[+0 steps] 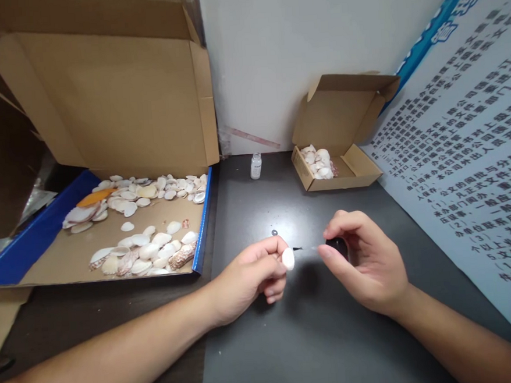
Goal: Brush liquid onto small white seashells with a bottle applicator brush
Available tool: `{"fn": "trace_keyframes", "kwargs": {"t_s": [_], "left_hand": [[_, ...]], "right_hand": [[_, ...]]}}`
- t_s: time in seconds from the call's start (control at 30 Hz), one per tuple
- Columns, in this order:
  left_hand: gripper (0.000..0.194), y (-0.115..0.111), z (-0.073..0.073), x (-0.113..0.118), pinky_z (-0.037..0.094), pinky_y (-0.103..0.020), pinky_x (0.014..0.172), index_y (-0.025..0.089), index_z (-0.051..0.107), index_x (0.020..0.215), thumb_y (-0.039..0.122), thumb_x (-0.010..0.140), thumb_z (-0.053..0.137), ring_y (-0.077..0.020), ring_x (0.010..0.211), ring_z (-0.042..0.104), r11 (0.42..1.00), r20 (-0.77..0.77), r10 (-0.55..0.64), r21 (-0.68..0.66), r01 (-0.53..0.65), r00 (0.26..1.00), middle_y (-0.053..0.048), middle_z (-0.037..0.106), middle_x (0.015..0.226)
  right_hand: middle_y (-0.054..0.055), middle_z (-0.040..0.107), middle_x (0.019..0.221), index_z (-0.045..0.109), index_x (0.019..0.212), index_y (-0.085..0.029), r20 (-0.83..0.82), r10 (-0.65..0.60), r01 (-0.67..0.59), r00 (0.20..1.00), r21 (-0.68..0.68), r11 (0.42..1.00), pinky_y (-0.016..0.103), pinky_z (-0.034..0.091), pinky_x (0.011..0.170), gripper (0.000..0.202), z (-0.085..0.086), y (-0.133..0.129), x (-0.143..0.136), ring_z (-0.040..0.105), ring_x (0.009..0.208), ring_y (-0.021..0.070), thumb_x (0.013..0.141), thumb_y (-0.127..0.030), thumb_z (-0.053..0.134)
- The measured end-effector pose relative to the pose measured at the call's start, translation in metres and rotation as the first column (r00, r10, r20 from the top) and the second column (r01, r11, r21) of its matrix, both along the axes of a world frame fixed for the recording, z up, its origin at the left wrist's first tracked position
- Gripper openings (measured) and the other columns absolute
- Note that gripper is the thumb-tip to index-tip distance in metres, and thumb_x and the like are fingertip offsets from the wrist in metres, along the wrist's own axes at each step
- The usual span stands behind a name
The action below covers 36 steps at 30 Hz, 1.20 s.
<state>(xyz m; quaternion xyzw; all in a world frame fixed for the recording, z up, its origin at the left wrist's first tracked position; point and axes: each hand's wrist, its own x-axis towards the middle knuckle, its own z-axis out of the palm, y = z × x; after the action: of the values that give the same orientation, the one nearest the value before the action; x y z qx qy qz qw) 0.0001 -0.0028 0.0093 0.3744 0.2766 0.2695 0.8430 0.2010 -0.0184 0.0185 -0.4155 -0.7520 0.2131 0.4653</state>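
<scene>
A small white seashell [288,259] is pinched between the thumb and fingers of my left hand [261,268]. My right hand [365,262] grips the round black cap of a small applicator brush [338,247]. The brush's thin pale stem points left, and its dark tip is close to the shell; whether they touch I cannot tell. Farther back on the dark table stands a small clear glass bottle [256,167] with no cap on it and a label too small to read. A small dark ring-shaped piece [275,233] lies just beyond my left hand.
At left, a large open cardboard box with blue sides [205,218] holds many shells [143,249] and an orange piece [95,197]. A smaller open carton [346,180] at the back right contains whitish shells [319,161]. A printed poster [467,159] borders the table's right side.
</scene>
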Motion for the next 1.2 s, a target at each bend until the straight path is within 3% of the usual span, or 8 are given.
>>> {"fn": "trace_keyframes", "kwargs": {"t_s": [0.13,0.3,0.5,0.67,0.83,1.0,1.2], "left_hand": [[0.013,-0.0008,0.0014,0.0003,0.028,-0.021,0.048,0.019,0.044,0.074,0.018,0.072,0.057,-0.0049,0.046,0.033,1.0,-0.009,0.0,-0.012,-0.001,1.0,0.008,0.037,0.058],[0.014,-0.0008,0.0001,-0.0006,0.029,-0.021,0.048,0.019,0.044,0.076,0.02,0.075,0.059,-0.0051,0.047,0.034,1.0,0.005,-0.001,-0.014,0.001,1.0,0.008,0.037,0.057],[0.014,-0.001,0.0009,0.0003,0.029,-0.021,0.048,0.019,0.044,0.075,0.019,0.074,0.058,-0.0047,0.047,0.033,1.0,0.005,0.008,-0.018,-0.008,1.0,0.008,0.037,0.058],[0.014,-0.0008,0.0011,0.0002,0.029,-0.021,0.048,0.019,0.043,0.075,0.019,0.074,0.058,-0.0049,0.047,0.034,1.0,0.004,0.01,-0.014,-0.01,1.0,0.008,0.037,0.058],[0.012,-0.0005,0.0002,-0.0007,0.029,-0.021,0.048,0.019,0.045,0.075,0.018,0.074,0.057,-0.0048,0.047,0.034,1.0,0.001,0.009,-0.008,-0.009,1.0,0.008,0.036,0.059],[0.014,-0.0014,0.0003,-0.0014,0.029,-0.021,0.048,0.019,0.043,0.074,0.018,0.074,0.058,-0.0048,0.047,0.035,1.0,0.007,0.004,-0.011,-0.003,1.0,0.008,0.037,0.059],[0.015,-0.0018,0.0014,-0.0009,0.028,-0.021,0.048,0.019,0.044,0.075,0.019,0.074,0.059,-0.0049,0.047,0.034,1.0,0.006,0.009,-0.013,-0.009,1.0,0.008,0.037,0.058]], "right_hand": [[-0.002,0.05,0.077,0.053,0.098,-0.025,-0.044,0.046,-0.046,0.998,-0.011,0.999,0.027,0.04,0.053,0.012,0.0,-0.0005,0.001,0.045,0.06,0.0122,0.092,-0.014,0.052],[-0.003,0.048,0.077,0.051,0.095,-0.026,-0.009,0.002,-0.001,1.0,0.006,1.0,0.025,0.04,0.052,0.021,-0.0019,0.0008,-0.0001,0.046,0.062,0.0118,0.085,-0.012,0.064],[-0.002,0.051,0.079,0.052,0.098,-0.025,-0.044,0.046,-0.047,0.998,-0.025,0.999,0.025,0.04,0.053,0.013,0.0,0.0009,0.0007,0.046,0.061,0.0114,0.091,-0.015,0.055],[-0.004,0.049,0.077,0.051,0.095,-0.026,-0.011,0.013,-0.013,1.0,-0.002,1.0,0.024,0.04,0.053,0.019,-0.0003,0.0009,0.0002,0.046,0.062,0.0114,0.085,-0.012,0.062],[-0.003,0.051,0.077,0.053,0.097,-0.025,-0.052,0.041,-0.043,0.998,-0.03,0.999,0.026,0.04,0.053,0.012,-0.0019,0.0007,0.0017,0.045,0.06,0.0115,0.092,-0.015,0.052],[-0.003,0.049,0.075,0.052,0.094,-0.025,-0.012,0.015,-0.015,1.0,0.007,1.0,0.025,0.04,0.051,0.019,-0.0007,0.0012,-0.0004,0.047,0.061,0.0121,0.085,-0.013,0.063],[-0.003,0.051,0.072,0.053,0.094,-0.025,-0.057,0.048,-0.05,0.997,-0.04,0.998,0.027,0.04,0.051,0.01,-0.0008,0.0005,0.0021,0.046,0.058,0.013,0.091,-0.015,0.053]]}}
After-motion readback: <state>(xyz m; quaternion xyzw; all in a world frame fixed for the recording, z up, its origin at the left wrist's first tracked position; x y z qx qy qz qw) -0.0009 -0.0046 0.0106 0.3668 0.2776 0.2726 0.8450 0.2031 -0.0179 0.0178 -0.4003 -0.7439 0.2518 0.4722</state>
